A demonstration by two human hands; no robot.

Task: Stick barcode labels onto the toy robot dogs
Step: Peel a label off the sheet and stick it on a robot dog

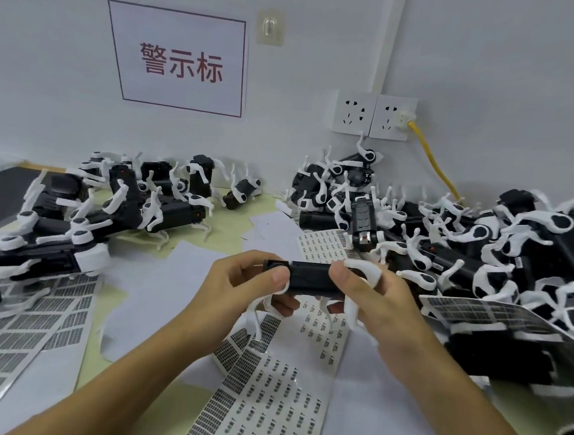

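Held at centre above the table: one toy robot dog (308,278), black body lying level, white legs hanging below. Gripped at its 9 o'clock end by the left hand (238,289), thumb curled over the top, fingers wrapped beneath. Gripped at its 3 o'clock end by the right hand (374,310), thumb pressed on the upper face, fingers curled round a white leg.

No bins or trays in sight; everything loose on the pale green table (231,213).

Directly under the hands, at 6 o'clock: label sheets (265,387), printed with rows of small barcodes, some rows dark and dense, overlapping plain white backing paper (171,277). At 12 o'clock of the held dog, another barcode sheet (324,246), partly tucked under the heap beyond. At 8 o'clock, more sheets of dark labels (23,327), their far edge under dogs' legs. At 3 o'clock, a curled dark sheet (477,309) resting against the heap.

At 10 o'clock, a left pile of dogs (107,210), tangled legs up. At 2 o'clock, a larger right pile of dogs (466,238), stacked against the wall and spilling toward the right hand.

On the wall at 11 o'clock, a sign with red characters (181,61); at 12 o'clock, an adhesive hook (269,27); at 1 o'clock, twin sockets (372,116) with a yellow cable (431,156) dropping behind the right pile.
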